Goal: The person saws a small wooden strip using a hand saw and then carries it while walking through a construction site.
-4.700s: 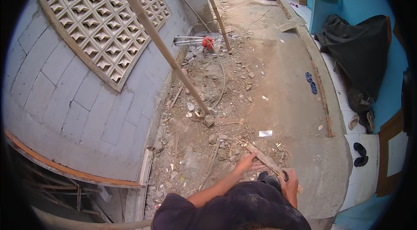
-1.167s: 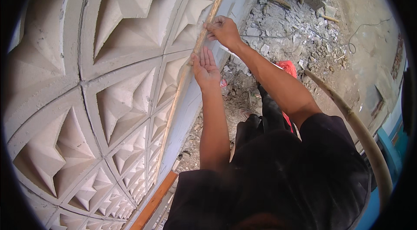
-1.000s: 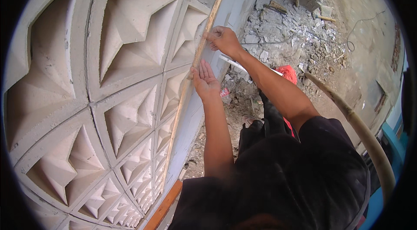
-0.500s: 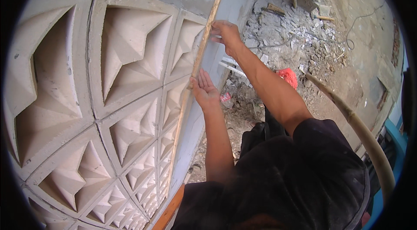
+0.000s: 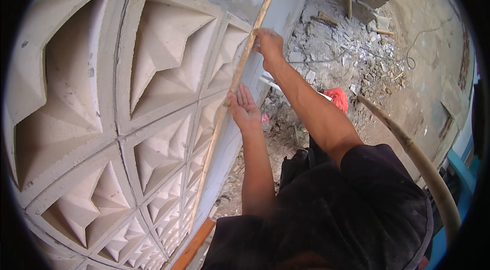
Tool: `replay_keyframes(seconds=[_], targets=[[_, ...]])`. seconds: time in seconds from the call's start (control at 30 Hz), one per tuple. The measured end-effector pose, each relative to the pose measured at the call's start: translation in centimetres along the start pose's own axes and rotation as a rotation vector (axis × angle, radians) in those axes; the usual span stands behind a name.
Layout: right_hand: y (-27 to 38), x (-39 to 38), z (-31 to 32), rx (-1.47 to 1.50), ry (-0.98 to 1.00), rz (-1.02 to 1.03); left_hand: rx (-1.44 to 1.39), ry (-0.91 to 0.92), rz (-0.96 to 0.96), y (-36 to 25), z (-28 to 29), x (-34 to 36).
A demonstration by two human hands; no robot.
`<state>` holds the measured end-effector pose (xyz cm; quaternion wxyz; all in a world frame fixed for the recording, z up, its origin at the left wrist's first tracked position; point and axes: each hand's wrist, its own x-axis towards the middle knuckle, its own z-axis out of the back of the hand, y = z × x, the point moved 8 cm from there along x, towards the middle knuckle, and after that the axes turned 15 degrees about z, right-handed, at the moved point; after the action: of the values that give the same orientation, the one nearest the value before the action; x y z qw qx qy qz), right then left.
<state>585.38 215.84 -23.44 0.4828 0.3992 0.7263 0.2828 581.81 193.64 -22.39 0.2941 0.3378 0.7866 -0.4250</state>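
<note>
A long, thin wooden strip slants along the right edge of a wall of pale concrete breeze blocks. Near its upper end, my right hand has its fingers bent in against the strip, gripping its edge; the fingertips are partly hidden. Lower down, the thumb of my left hand touches the strip. The other fingers of that hand are stretched out and its palm is turned up, beside the grey plastered wall edge.
Broken tile and rubble cover the ground ahead, with a hammer-like tool on it. A red plastic bag lies right of my right forearm. A curved pole rises at the right. An orange-brown board stands at the lower left.
My right hand's fingers, spread and blurred before, are now drawn in against the strip. The view has shifted slightly, while my left hand keeps its place on the strip.
</note>
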Motion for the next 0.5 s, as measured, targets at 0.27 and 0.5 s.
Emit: replay_keyframes(seconds=[0.27,0.5], targets=[[-1.4,0.9,-0.1,-0.026,-0.128,0.096,-0.026,-0.002,0.01,0.1,0.2,0.2],[-1.8,0.8,-0.3,-0.022,-0.149,0.06,-0.067,0.007,0.023,-0.1,0.3,0.3]])
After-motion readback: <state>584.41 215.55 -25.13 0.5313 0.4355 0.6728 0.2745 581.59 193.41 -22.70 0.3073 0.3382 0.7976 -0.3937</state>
